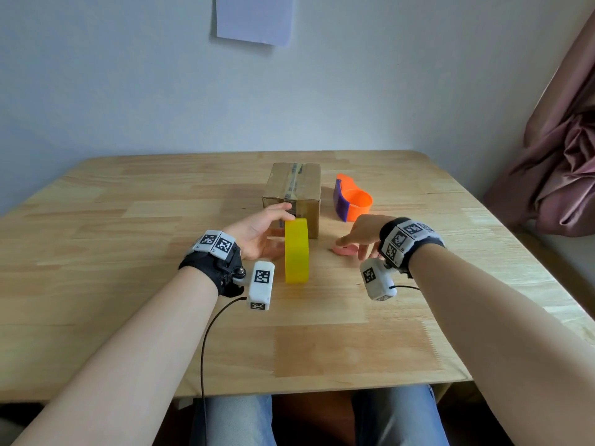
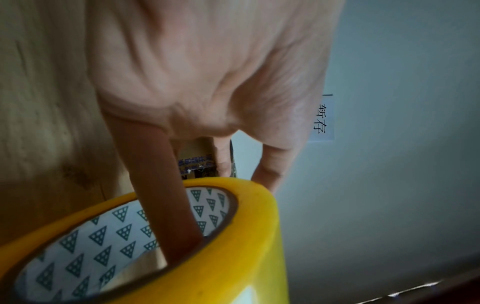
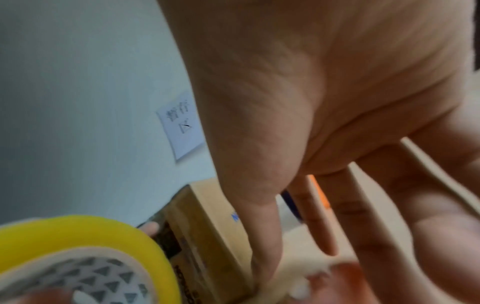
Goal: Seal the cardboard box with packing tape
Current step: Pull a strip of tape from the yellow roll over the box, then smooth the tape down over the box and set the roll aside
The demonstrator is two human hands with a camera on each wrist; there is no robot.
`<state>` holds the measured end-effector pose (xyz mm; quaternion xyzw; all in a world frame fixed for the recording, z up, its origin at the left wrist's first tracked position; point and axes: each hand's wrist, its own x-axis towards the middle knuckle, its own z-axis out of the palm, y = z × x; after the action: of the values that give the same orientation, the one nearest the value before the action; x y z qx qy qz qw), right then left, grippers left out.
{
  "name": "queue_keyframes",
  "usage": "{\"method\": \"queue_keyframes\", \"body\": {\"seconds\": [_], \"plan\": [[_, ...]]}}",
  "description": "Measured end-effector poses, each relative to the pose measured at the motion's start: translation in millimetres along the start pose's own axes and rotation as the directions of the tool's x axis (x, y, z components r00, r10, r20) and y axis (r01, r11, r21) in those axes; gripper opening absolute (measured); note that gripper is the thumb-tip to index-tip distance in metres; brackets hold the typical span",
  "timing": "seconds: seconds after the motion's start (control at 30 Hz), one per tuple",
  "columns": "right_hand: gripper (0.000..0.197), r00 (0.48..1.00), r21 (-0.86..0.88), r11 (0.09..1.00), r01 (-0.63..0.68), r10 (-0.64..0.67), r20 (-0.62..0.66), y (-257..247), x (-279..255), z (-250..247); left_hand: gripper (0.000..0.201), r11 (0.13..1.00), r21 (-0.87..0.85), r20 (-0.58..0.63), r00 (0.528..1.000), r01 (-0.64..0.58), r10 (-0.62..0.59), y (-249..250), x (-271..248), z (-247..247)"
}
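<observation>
A small cardboard box (image 1: 293, 191) stands mid-table with old tape along its top seam. Right in front of it a yellow packing tape roll (image 1: 297, 252) stands on edge. My left hand (image 1: 257, 231) grips the roll: in the left wrist view one finger (image 2: 166, 195) goes through the patterned core of the roll (image 2: 233, 257) and the others reach over its rim. My right hand (image 1: 360, 233) hovers to the right of the roll, fingers spread and straight, over a small pink object (image 1: 344, 250) on the table. The pink object (image 3: 345, 275) is blurred in the right wrist view.
An orange and purple tape dispenser (image 1: 352, 201) lies right of the box. The wooden table (image 1: 128, 252) backs against a wall with a paper note (image 1: 256, 17). A pink curtain (image 1: 553, 162) hangs at the right. My knees show under the front edge.
</observation>
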<state>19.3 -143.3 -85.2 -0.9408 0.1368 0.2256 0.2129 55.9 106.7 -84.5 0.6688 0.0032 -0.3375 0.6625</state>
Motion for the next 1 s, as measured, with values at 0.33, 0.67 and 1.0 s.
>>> {"method": "queue_keyframes", "body": {"seconds": [0.33, 0.67, 1.0], "plan": [[0.072, 0.929, 0.370, 0.925, 0.082, -0.206, 0.307, -61, -21, 1, 0.044, 1.000, -0.023, -0.017, 1.000, -0.008, 0.007, 1, -10, 10], [0.082, 0.991, 0.560, 0.818, 0.131, -0.118, -0.058, -41, -39, -30, 0.029, 0.991, -0.123, -0.215, 0.976, -0.057, 0.030, -6, 8, 14], [0.046, 0.912, 0.255, 0.965, -0.059, 0.156, -0.380, 30, -15, -38, 0.026, 0.979, -0.123, -0.435, 0.896, -0.160, 0.092, -15, 34, 29]]}}
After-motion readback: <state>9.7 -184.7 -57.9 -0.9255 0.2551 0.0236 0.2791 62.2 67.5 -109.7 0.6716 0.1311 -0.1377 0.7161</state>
